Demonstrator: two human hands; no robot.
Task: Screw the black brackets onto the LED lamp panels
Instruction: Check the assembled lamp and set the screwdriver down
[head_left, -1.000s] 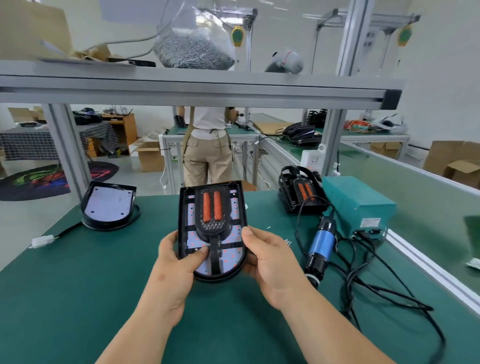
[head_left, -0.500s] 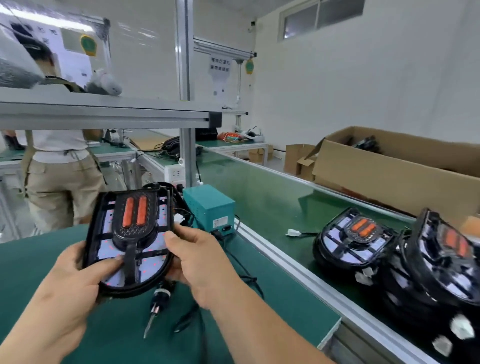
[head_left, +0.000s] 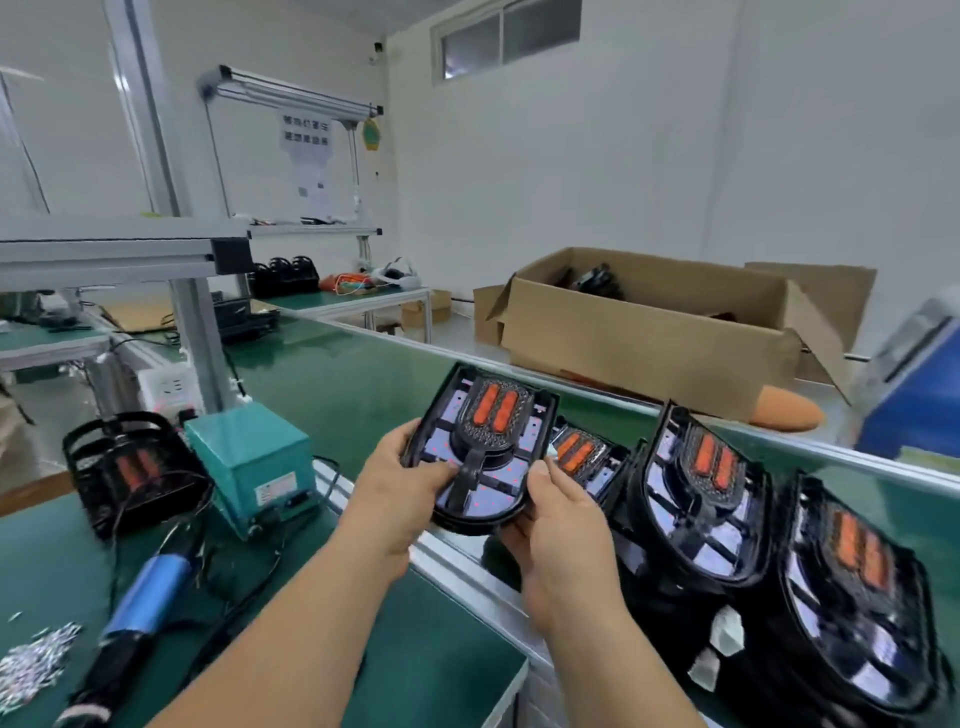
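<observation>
- Holding the lamp panel (head_left: 498, 488) by both edges, I have my left hand (head_left: 395, 483) and right hand (head_left: 566, 530) curled round it, thumbs on its face.
- It hangs above the belt (head_left: 322, 374), at nine o'clock of the stacked panels (head_left: 696, 519).
- I judge its bracket (head_left: 470, 473) fitted; next I set it down beside them.

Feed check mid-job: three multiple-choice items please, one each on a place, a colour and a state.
1. Where does the blue screwdriver lie? A) on the green bench B) in a carton C) on the belt
2. What colour is the power box? A) red B) teal C) yellow
3. How is the lamp panel held? A) one hand only B) lying loose C) by both hands

Answers: 1 A, it lies flat on the bench, left of the arms; 2 B, its casing is teal; 3 C, the left hand and right hand grip its lower edges.
</observation>
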